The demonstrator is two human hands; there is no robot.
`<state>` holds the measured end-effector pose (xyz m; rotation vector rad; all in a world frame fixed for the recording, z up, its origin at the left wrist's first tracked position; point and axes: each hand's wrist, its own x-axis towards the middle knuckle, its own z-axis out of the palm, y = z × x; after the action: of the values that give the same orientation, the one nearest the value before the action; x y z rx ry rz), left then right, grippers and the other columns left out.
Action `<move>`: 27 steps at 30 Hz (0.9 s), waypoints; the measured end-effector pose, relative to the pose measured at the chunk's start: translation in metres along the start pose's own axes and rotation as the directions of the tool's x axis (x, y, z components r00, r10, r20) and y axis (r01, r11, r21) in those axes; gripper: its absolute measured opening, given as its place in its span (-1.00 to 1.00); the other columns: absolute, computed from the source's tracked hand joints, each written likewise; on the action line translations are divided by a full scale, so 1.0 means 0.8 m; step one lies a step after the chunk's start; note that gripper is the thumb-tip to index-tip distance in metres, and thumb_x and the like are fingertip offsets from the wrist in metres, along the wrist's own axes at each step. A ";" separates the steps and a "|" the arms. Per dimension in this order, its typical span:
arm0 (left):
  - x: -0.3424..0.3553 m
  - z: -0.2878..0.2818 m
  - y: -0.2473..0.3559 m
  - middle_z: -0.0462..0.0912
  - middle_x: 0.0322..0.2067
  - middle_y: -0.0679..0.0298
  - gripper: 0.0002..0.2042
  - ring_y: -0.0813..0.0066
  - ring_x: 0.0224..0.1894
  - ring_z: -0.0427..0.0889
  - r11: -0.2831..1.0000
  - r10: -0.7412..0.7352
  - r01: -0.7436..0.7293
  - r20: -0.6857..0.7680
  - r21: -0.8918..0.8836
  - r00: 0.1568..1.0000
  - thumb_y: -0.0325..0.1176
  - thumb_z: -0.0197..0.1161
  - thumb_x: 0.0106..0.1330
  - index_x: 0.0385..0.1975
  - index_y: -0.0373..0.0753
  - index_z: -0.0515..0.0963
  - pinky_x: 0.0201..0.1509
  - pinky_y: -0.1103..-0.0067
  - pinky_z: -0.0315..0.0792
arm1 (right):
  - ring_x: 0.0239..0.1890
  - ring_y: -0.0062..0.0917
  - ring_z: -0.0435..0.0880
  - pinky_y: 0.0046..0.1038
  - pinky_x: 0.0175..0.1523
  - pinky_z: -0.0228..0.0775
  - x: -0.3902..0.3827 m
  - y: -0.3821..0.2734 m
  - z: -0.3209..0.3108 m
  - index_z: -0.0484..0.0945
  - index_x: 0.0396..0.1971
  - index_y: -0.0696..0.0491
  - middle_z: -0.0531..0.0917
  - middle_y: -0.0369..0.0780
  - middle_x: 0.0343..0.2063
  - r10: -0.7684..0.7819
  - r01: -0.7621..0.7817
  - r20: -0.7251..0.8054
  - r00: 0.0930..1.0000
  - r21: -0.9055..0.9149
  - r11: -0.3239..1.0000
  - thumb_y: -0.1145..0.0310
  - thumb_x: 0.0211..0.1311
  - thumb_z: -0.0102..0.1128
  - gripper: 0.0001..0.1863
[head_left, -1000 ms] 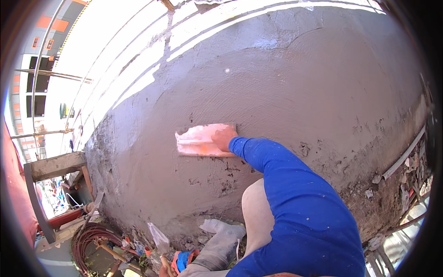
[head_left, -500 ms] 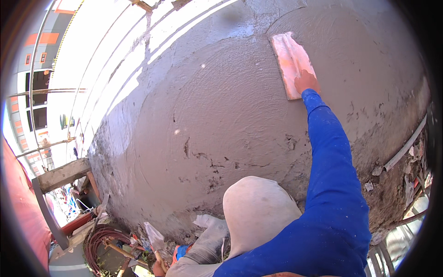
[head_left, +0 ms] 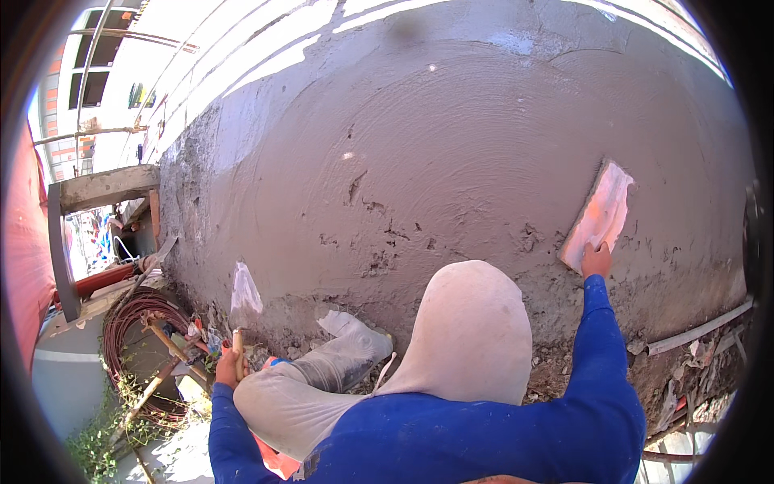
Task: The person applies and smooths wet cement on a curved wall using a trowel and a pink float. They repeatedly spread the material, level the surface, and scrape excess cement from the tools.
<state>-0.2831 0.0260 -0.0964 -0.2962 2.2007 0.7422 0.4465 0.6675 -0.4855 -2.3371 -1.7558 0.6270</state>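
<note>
My right hand (head_left: 596, 260) is closed around the handle of a pink, mortar-smeared plastering float (head_left: 598, 216). The float lies tilted against the wet grey plaster wall (head_left: 451, 169), right of its middle. Down at the left, my left hand (head_left: 230, 367) grips the wooden handle of a trowel (head_left: 245, 292), whose pale pointed blade sticks up beside the wall's lower edge. Curved stroke marks run across the plaster. Rough pits and gouges show in its lower middle.
A coil of reddish-brown hose (head_left: 121, 339) lies at the left among sticks and rubble. Behind it stands a concrete ledge (head_left: 113, 187). Poles (head_left: 89, 85) rise at the upper left. Along the wall's foot at the right lie debris and a grey strip (head_left: 700, 327).
My right hand has swept the float down and to the right, and the float has turned. My left hand with the trowel has come fully into view as the camera view shifted.
</note>
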 end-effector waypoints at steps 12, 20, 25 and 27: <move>0.001 0.030 0.021 0.57 -0.51 0.22 -0.67 0.43 -0.68 0.49 0.986 0.004 0.025 0.169 -0.167 0.986 -0.15 0.09 0.50 0.00 -0.30 0.51 -0.62 0.52 0.40 | -0.27 0.02 0.71 0.01 -0.16 0.50 -0.197 -0.268 0.094 0.54 -0.38 0.12 0.70 0.04 -0.40 -0.429 0.421 0.399 0.810 0.114 0.900 0.09 0.20 0.43 -0.62; 0.022 0.039 0.027 0.56 -0.51 0.18 -0.60 0.40 -0.68 0.48 0.981 0.109 -0.051 0.314 -0.186 0.943 -0.08 0.19 0.47 0.04 -0.31 0.50 -0.63 0.52 0.41 | -0.08 -0.06 0.77 -0.01 0.05 0.59 -0.212 -0.396 0.124 0.65 -0.18 0.04 0.78 -0.01 -0.19 -0.505 0.577 0.551 0.664 0.051 0.815 0.08 0.24 0.31 -0.66; 0.035 0.027 0.025 0.55 -0.51 0.19 -0.59 0.40 -0.67 0.48 0.990 0.038 0.002 0.277 -0.143 0.960 -0.06 0.20 0.49 0.06 -0.31 0.49 -0.62 0.50 0.42 | -0.12 -0.11 0.77 -0.02 0.01 0.59 -0.174 -0.327 0.093 0.62 -0.18 0.01 0.74 -0.08 -0.19 -0.536 0.638 0.494 0.685 -0.050 0.769 0.11 0.22 0.29 -0.69; 0.037 0.024 0.027 0.55 -0.52 0.20 -0.59 0.40 -0.68 0.48 0.993 0.035 -0.004 0.265 -0.120 0.964 -0.06 0.20 0.50 0.07 -0.30 0.48 -0.62 0.50 0.41 | -0.12 -0.12 0.78 -0.05 -0.01 0.60 -0.142 -0.293 0.063 0.60 -0.14 -0.02 0.71 -0.11 -0.18 -0.537 0.662 0.490 0.686 -0.116 0.740 0.13 0.23 0.31 -0.70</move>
<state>-0.3002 0.0554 -0.1199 -0.2197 1.9119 0.8726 0.1929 0.6246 -0.4184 -1.6090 -2.8084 0.8427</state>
